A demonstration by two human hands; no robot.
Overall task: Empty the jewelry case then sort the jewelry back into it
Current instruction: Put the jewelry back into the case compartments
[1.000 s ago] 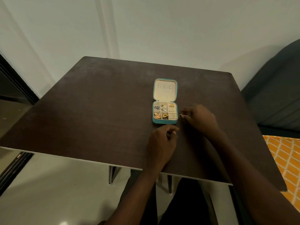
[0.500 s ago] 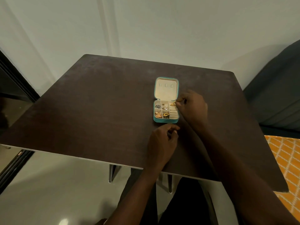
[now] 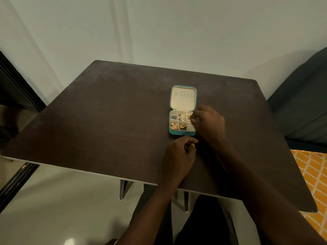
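Where a second ago the right hand (image 3: 208, 121) lay on the table beside the case with a small ring at its fingertips, it now reaches over the case's right rim, fingertips pinched together at the back right compartment on what looks like a small gold piece (image 3: 189, 116); whether that is the same ring I cannot tell. The left hand (image 3: 178, 156) stays just in front of the case, fingers curled, thumb meeting them; what it holds, if anything, is hidden.

I judge this to be the sorting-back stage, with most compartments already filled.

The teal jewelry case (image 3: 182, 132) sits right of centre on the dark table (image 3: 106, 121), open. Its lid (image 3: 183, 98) lies folded away from the person, so the long axis runs front to back.
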